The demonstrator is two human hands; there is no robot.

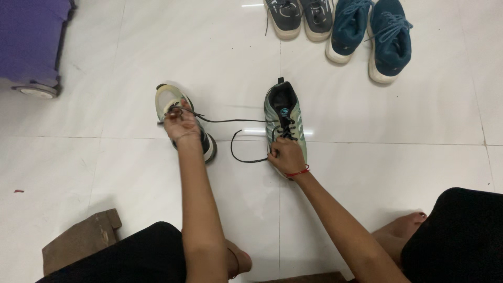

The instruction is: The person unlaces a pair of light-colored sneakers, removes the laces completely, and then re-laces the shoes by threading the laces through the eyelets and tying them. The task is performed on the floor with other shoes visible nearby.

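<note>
A light green sneaker (285,112) stands on the white tiled floor, toe toward me. My right hand (285,156) presses on its toe end, fingers at the lowest laces. A black shoelace (230,121) runs taut from that shoe leftward to my left hand (181,124), which pinches its end. A second loop of lace (243,156) lies slack on the floor between the hands. Under my left hand lies the matching green sneaker (170,99), partly hidden by the hand and wrist.
A grey pair of shoes (301,18) and a teal pair (369,34) stand at the far edge. A purple wheeled case (31,44) sits far left. A wooden piece (78,238) lies near my left knee. My bare feet show at the bottom.
</note>
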